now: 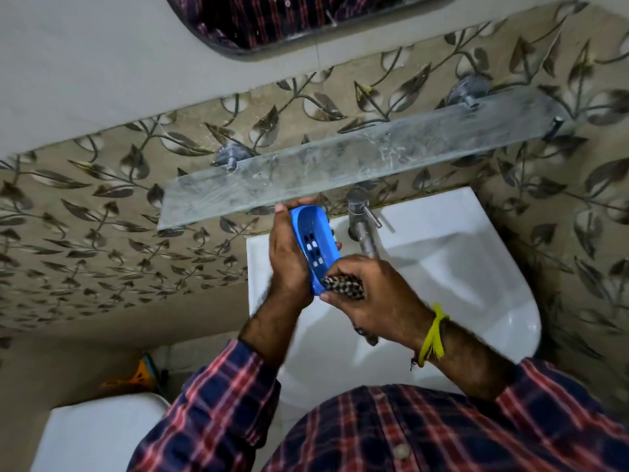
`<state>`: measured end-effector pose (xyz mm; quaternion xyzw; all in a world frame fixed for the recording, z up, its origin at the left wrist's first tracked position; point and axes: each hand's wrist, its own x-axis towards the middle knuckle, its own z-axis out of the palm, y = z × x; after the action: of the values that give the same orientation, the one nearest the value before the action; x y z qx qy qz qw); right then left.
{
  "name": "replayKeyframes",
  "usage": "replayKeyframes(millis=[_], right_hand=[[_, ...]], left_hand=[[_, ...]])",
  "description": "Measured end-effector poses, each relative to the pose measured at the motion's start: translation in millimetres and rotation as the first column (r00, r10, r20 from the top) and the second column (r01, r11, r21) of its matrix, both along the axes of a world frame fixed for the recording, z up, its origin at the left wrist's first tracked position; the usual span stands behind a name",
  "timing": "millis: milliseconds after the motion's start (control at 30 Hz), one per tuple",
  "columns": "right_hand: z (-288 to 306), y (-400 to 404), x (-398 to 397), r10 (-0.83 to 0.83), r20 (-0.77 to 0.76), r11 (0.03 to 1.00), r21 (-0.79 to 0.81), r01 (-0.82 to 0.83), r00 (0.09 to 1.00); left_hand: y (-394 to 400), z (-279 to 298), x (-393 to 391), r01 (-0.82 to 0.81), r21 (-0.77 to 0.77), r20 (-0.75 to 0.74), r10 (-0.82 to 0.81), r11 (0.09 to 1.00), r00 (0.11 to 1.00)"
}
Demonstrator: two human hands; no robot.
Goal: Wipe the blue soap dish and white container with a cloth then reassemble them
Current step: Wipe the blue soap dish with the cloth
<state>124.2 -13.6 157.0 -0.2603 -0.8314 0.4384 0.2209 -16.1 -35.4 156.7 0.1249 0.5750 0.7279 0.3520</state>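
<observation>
The left hand [286,264] gripped the blue dish [315,248] over the sink [476,267], fingers curled round its far side, with one fingertip showing at the dish's 3 o'clock edge and the thumb near the top end. The dish stood tilted on its long side, open face turned toward the right hand, its slotted floor visible. White showed through the slots; whether that was the white container could not be told.

The right hand [377,294] was closed round a checked cloth [343,287], bunched between thumb and fingers, and pressed it against the lower end of the dish at its 5 o'clock. A tail of the cloth hung below that wrist. A yellow thread [433,335] was tied round the right wrist.

The tap [362,219] stood at 2 o'clock from the dish, just beside it, spout reaching toward the right hand. A glass shelf [340,165] ran across the wall at 12 o'clock, its front edge close above the left hand's fingertips. A mirror [272,22] hung higher at 12 o'clock. A white cistern [98,434] sat at 7 o'clock, well apart. Both sleeves were plaid.
</observation>
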Motion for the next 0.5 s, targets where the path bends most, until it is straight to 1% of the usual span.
replayKeyframes(millis=[33, 67, 100, 133, 167, 200, 233, 267, 300, 333, 367, 400, 433, 500], right_hand=[[-0.8, 0.2, 1.0, -0.013, 0.020, 0.995, 0.103, 0.011, 1.000], [-0.8, 1.2, 1.7, -0.015, 0.048, 0.987, 0.162, 0.007, 0.999], [-0.3, 1.7, 1.3, -0.016, 0.074, 0.984, 0.177, 0.002, 0.997], [0.4, 1.5, 0.1, -0.019, 0.080, 0.988, 0.153, 0.006, 0.997], [0.6, 1.7, -1.0, -0.028, 0.070, 0.997, 0.076, 0.023, 0.997], [1.8, 3.1, -2.1, -0.045, 0.045, 0.997, -0.057, 0.048, 0.998], [4.6, 6.0, -2.3, -0.066, 0.006, 0.974, -0.219, 0.066, 0.998], [8.3, 9.9, -1.4, -0.091, -0.035, 0.925, -0.372, 0.072, 0.995], [11.6, 13.3, -0.2, -0.111, -0.064, 0.862, -0.503, 0.064, 0.992], [14.2, 16.2, 0.5, -0.120, -0.080, 0.789, -0.612, 0.046, 0.990], [15.7, 18.9, 0.3, -0.121, -0.095, 0.713, -0.701, 0.019, 0.988], [16.5, 20.5, -0.5, -0.117, -0.108, 0.641, -0.768, -0.008, 0.987], [17.8, 20.9, -2.4, -0.120, -0.115, 0.583, -0.812, -0.024, 0.986], [20.8, 21.0, -9.1, -0.153, -0.116, 0.523, -0.852, -0.019, 0.981]], left_hand=[[0.0, -1.7, -0.2, 0.003, -0.017, 0.047, -0.002, 1.000, 0.999], [-0.6, -5.3, 2.2, 0.013, -0.029, 0.125, -0.009, 0.999, 0.992], [-2.4, -8.2, 3.7, 0.032, -0.058, 0.190, -0.020, 0.998, 0.982], [-4.6, -10.2, 4.8, 0.068, -0.107, 0.221, -0.043, 0.992, 0.974], [-9.4, -11.8, 5.4, 0.107, -0.157, 0.171, -0.080, 0.982, 0.982], [-16.5, -16.1, 4.9, 0.118, -0.197, 0.063, -0.108, 0.973, 0.992], [-26.8, -23.6, 3.6, 0.114, -0.211, -0.159, -0.149, 0.971, 0.976], [-39.0, -32.1, 1.9, 0.127, -0.203, -0.442, -0.207, 0.971, 0.873], [-49.8, -41.3, 0.0, 0.159, -0.203, -0.706, -0.257, 0.966, 0.660], [-58.8, -48.5, -2.0, 0.205, -0.204, -0.873, -0.273, 0.957, 0.404], [-63.6, -54.3, -3.6, 0.254, -0.213, -0.942, -0.267, 0.943, 0.202], [-64.4, -58.4, -3.6, 0.288, -0.218, -0.961, -0.256, 0.933, 0.103], [-61.2, -59.7, -2.8, 0.293, -0.213, -0.965, -0.248, 0.932, 0.085], [-51.7, -57.5, -0.3, 0.251, -0.169, -0.966, -0.211, 0.953, 0.148]])
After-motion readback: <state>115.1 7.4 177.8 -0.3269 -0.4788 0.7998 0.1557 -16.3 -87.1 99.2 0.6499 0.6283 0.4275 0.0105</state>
